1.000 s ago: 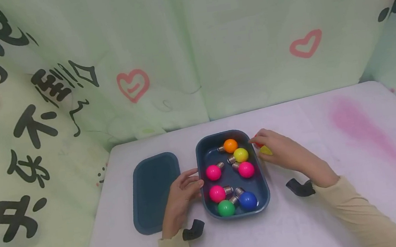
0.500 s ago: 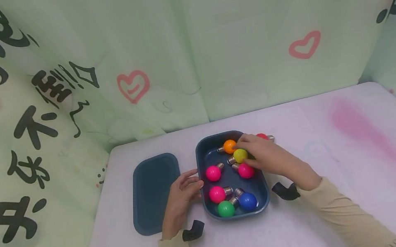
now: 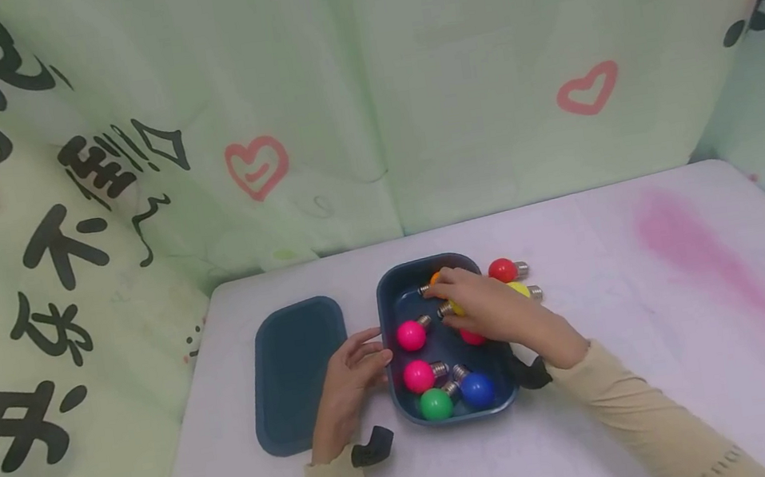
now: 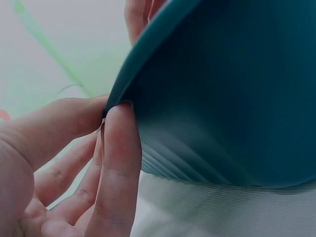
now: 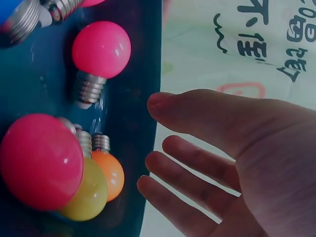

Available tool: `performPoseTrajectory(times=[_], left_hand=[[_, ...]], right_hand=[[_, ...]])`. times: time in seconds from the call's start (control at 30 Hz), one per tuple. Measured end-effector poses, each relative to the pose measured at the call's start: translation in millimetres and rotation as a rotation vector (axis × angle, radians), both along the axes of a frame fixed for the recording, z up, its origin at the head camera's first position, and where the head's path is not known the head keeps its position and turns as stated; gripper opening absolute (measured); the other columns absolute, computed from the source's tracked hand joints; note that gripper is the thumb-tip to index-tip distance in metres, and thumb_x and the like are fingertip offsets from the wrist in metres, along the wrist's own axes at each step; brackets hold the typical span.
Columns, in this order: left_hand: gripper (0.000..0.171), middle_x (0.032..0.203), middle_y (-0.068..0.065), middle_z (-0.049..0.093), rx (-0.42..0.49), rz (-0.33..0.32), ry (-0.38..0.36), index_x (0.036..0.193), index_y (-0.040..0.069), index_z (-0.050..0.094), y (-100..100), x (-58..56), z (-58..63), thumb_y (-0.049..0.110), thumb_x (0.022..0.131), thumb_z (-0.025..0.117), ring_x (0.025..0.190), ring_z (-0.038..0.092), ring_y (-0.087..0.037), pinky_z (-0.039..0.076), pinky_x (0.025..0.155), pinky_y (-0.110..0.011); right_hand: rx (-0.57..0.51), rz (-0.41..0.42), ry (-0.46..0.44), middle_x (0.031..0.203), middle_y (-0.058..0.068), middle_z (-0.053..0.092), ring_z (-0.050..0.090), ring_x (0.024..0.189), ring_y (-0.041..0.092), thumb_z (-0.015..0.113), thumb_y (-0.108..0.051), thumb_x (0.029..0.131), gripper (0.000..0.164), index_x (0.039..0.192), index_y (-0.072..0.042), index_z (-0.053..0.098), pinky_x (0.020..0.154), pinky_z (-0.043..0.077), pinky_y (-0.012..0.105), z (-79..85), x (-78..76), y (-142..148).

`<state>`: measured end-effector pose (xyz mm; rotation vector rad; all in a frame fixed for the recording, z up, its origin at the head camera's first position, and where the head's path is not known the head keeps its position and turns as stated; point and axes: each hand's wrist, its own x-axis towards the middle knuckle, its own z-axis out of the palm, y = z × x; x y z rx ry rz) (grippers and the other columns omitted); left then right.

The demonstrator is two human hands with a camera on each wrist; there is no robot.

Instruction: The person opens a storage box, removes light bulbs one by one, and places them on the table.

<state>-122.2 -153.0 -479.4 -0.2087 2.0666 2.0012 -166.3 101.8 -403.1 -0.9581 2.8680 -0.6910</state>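
A dark blue plastic tray (image 3: 390, 294) holds several small round light bulbs with screw bases. At its left side my left hand (image 3: 352, 371) pinches the rim between thumb and finger, close up in the left wrist view. My right hand (image 3: 489, 309) is over the tray's far right part, fingers extended and holding nothing. Under it, the orange bulb (image 5: 109, 174), a yellow bulb (image 5: 88, 197) and a pink bulb (image 5: 42, 162) are partly hidden in the head view. Two more pink bulbs (image 3: 411, 335), a green bulb (image 3: 437, 404) and a blue bulb (image 3: 478, 391) lie nearer the front.
On the table right of the tray lie a red bulb (image 3: 502, 270) and another yellow bulb (image 3: 521, 289), the latter partly behind the right hand. A flat dark blue lid (image 3: 299, 374) lies to the left. A printed green curtain (image 3: 337, 115) hangs behind the table.
My right hand has let go of a yellow bulb on the table beside the red one and moved left over the tray. The left hand and tray have stayed put.
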Motion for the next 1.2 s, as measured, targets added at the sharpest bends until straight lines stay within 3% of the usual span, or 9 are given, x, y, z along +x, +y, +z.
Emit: performPoseTrajectory(times=[0.63,0.97,1.2], left_hand=[[0.050,0.119,-0.014,0.066,0.015,-0.004,0.004,0.133,0.013,0.060,-2.2,1.1,2.1,0.022,0.088,0.076,0.096,0.065,-0.019,0.056,0.078,-0.031],[0.050,0.120,-0.014,0.066,0.031,0.000,0.001,0.133,0.014,0.060,-2.5,3.2,2.8,0.022,0.087,0.077,0.094,0.065,-0.019,0.055,0.078,-0.031],[0.050,0.119,-0.014,0.065,0.023,-0.002,-0.002,0.134,0.014,0.059,0.1,3.1,4.1,0.022,0.087,0.077,0.093,0.065,-0.019,0.056,0.078,-0.031]], right_hand=[[0.102,0.117,-0.038,0.114,0.010,0.063,0.067,0.097,0.021,0.077,-0.019,0.087,0.044,0.127,-0.005,0.064,0.085,0.058,0.037,-12.2,-9.5,-31.8],[0.141,0.156,-0.006,0.118,0.012,0.065,0.063,0.108,0.025,0.075,-0.018,0.089,0.040,0.125,-0.004,0.065,0.093,0.055,0.038,-19.1,-13.5,-41.2],[0.152,0.149,-0.039,0.120,0.012,0.065,0.063,0.109,0.026,0.074,-0.020,0.090,0.041,0.126,-0.006,0.064,0.092,0.055,0.040,-21.7,-14.7,-42.9]])
